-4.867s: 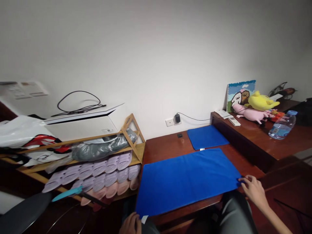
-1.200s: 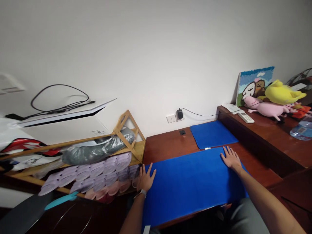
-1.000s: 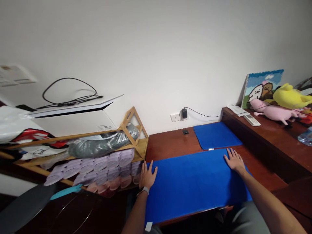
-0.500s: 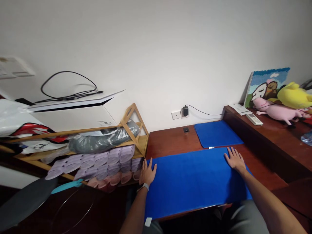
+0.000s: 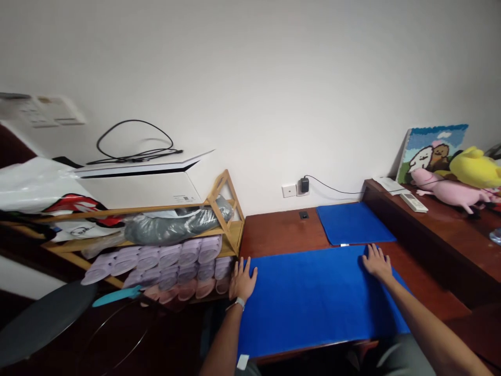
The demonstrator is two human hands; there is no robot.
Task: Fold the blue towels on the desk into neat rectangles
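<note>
A large blue cloth [image 5: 309, 297] lies spread flat over the front of the brown wooden desk [image 5: 279, 232], with a small white tag [image 5: 243, 361] at its near left corner. My left hand [image 5: 243, 282], a watch on its wrist, rests at the cloth's far left corner with fingers spread. My right hand [image 5: 377, 262] lies flat near the far right corner, fingers stretched out. Neither hand grips anything. Behind the large cloth, a smaller blue cloth [image 5: 352, 222] lies flat against the desk's raised right side.
Left of the desk stands a wooden rack [image 5: 235, 235] with purple slippers [image 5: 180, 251] and a white box [image 5: 141, 189]. A black plug [image 5: 304, 184] sits in the wall. The raised right ledge carries a remote [image 5: 414, 202], a pink plush toy [image 5: 450, 190] and a picture [image 5: 430, 151].
The view has shifted slightly, so everything appears a little lower and further right. Both hands keep nearly the same places on the large blue cloth.
</note>
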